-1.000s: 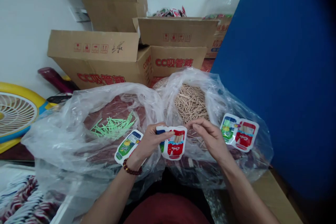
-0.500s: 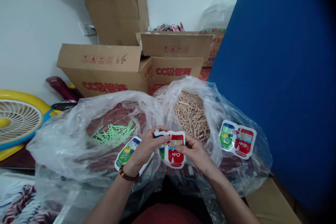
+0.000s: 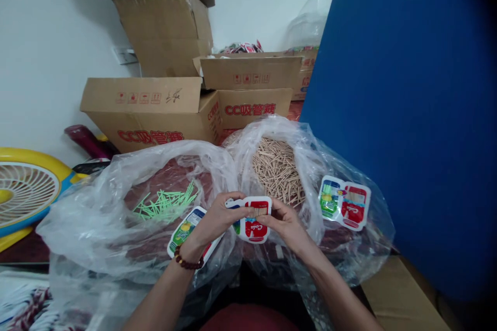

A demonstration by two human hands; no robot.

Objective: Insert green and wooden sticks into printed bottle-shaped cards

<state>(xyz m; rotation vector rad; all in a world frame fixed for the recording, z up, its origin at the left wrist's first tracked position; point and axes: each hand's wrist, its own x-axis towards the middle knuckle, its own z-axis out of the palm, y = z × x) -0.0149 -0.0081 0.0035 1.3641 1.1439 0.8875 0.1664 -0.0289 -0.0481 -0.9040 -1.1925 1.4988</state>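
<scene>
Between my two hands is a bottle-and-can shaped candy packet [image 3: 256, 231], its red half printed "Cola" and brown sticks showing through its window. My left hand [image 3: 223, 217] pinches the packet's green and blue half, thumb across the front. On the red side, my right hand [image 3: 285, 221] grips the edge with thumb in front and fingers behind. Under my left wrist lies a second packet [image 3: 186, 227], partly covered. Another packet [image 3: 344, 202] rests on plastic at the right. Brown candy sticks [image 3: 277, 170] fill a clear bag beyond my hands; green candy sticks [image 3: 166, 202] lie in the left bag.
Open cardboard boxes [image 3: 155, 119] stand along the back. A blue panel [image 3: 396, 114] closes off the right side. At the left are a yellow and blue fan [image 3: 29, 191] and a dark red bottle [image 3: 87, 139]. Striped packs [image 3: 27, 300] sit at lower left.
The camera view has shifted slightly, so the scene sits a little further left. My left thumb has slid across toward the packet's stick window; both hands still hold the packet.
</scene>
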